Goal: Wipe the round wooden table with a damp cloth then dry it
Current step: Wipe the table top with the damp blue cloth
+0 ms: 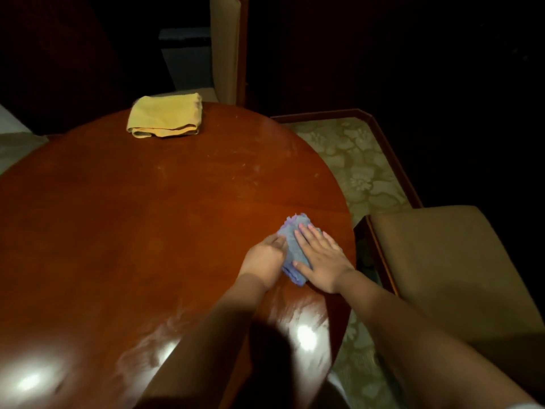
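Head | both hands [320, 256] on blue cloth [293, 249] | round table [147, 216]

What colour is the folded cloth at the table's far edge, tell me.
Yellow; the folded cloth shows best in the head view.

Hands: right hand [320, 256] lies flat on a blue cloth [290, 252]; left hand [265, 258] touches its left edge.
Counter [132, 231]: round, glossy wood.
Far edge: folded yellow cloth [166, 116].
Right: padded chair [451, 270].
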Available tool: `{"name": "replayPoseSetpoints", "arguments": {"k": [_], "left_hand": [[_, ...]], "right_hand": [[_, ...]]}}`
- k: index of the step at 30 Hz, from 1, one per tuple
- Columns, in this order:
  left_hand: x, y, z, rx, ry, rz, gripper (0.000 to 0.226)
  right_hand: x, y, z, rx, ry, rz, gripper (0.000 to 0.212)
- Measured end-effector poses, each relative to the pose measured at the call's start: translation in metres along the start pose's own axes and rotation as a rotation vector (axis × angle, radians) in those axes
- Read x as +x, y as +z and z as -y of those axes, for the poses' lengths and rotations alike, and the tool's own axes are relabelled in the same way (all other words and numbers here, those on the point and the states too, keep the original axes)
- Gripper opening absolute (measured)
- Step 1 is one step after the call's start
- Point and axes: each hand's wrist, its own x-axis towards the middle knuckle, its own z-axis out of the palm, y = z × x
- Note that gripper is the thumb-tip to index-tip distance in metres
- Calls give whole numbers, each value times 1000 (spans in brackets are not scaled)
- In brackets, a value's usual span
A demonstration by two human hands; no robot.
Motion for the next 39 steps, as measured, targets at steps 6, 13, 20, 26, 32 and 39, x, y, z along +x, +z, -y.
{"name": "replayPoseSetpoints", "arguments": {"k": [6,13,20,26,32,39], "left_hand": [[63,1,15,-22,-22,20,48],[141,-2,35,-1,-89,-33,32],[192,-8,60,38,-96,34,34],[193,-19,53,-5,-134,58,41],[174,-10,36,-32,-179,125,31],[126,-16,-4,-138,-266,117,33]], "right_hand": [[48,-23,-42,15,1,-19,70],[119,-46,-88,-14,-35,-38,78],[179,-74,-115,-10,-93,-53,68],[184,-80,-117,-18,-114,-31,68],[145,-72,-109,-12,-82,12,71],[97,-53,-91,-28,-89,36,93]]}}
